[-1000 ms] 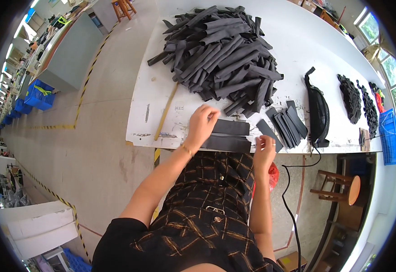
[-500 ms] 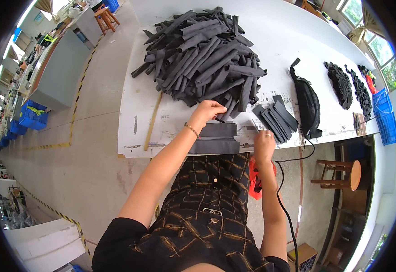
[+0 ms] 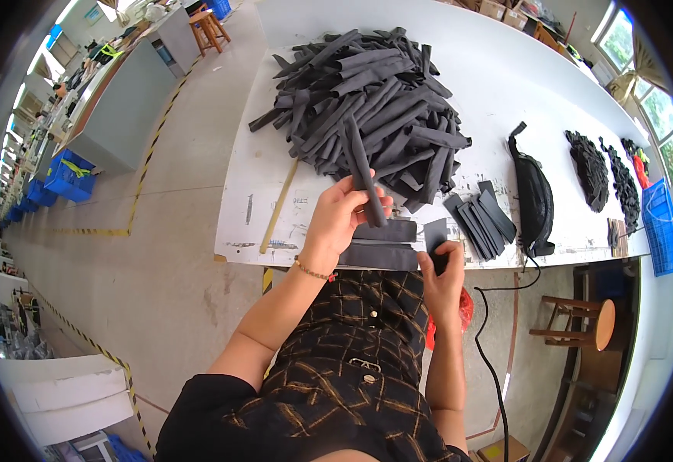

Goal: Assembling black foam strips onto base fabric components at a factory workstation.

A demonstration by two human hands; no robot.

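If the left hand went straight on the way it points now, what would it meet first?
Probably the near side of the heap of dark strips, just beyond the left hand and its held strip; depth is unclear, so it might pass above.

Heap of strips (image 3: 386, 115) on table (image 3: 494, 104), left of pouch (image 3: 534, 204)

Workshop surroundings

Pale grey floor (image 3: 190, 277), scuffed, with yellow-and-black hazard tape (image 3: 125, 232) marking lanes; left: long grey-sided workbench (image 3: 117, 127), cluttered on top, blue plastic crates (image 3: 67, 182) at its near end; wooden stool (image 3: 212, 32) beyond; white worktable (image 3: 253, 173), surface stained near the front edge, raised panel (image 3: 306, 21) behind; right: round-seated wooden stool (image 3: 603, 324); upper right: windows (image 3: 617, 42), daylit, foliage outside, gathered beige curtain (image 3: 627, 83) alongside.
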